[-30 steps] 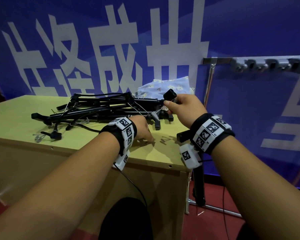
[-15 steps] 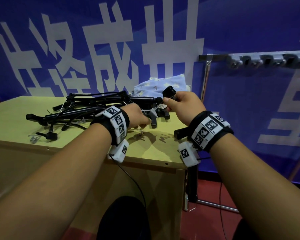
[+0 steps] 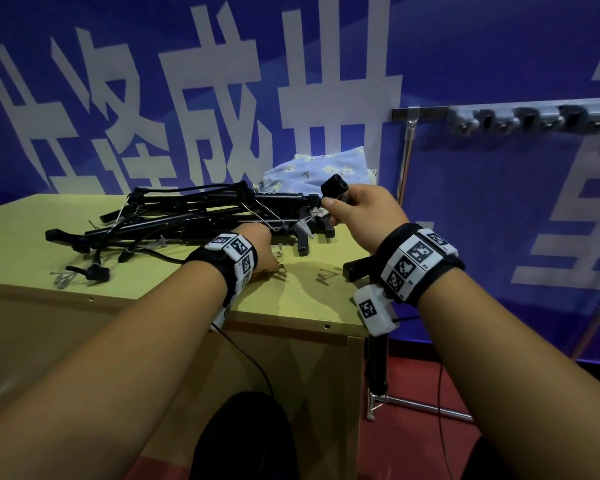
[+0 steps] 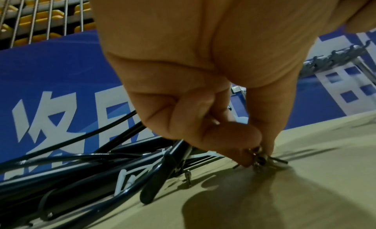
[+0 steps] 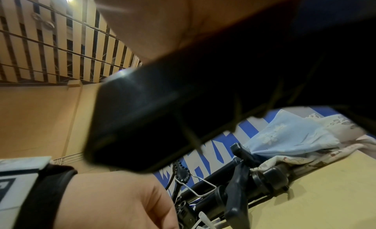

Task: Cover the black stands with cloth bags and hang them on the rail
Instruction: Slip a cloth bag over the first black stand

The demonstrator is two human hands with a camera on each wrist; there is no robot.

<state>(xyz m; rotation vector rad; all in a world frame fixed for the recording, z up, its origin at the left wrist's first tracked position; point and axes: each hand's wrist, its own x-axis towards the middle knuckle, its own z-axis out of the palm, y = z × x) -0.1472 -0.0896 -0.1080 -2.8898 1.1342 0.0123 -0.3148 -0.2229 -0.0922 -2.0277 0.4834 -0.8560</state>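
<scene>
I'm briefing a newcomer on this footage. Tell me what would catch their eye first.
First, the tangle of black stands heaped on the yellow-green table, with the right hand gripping one stand's black end above the table's right edge. Next, the left hand pinching a small metal clip on the tabletop. Behind hangs a blue banner with huge white characters.

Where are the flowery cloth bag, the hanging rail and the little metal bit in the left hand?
cloth bag (image 3: pixel 323 166), head view, its blue flowered middle.
rail (image 3: pixel 430 113), head view, bare bar left of the hooks.
metal bit (image 4: pixel 261 160), left wrist view, part below the fingertips.
</scene>
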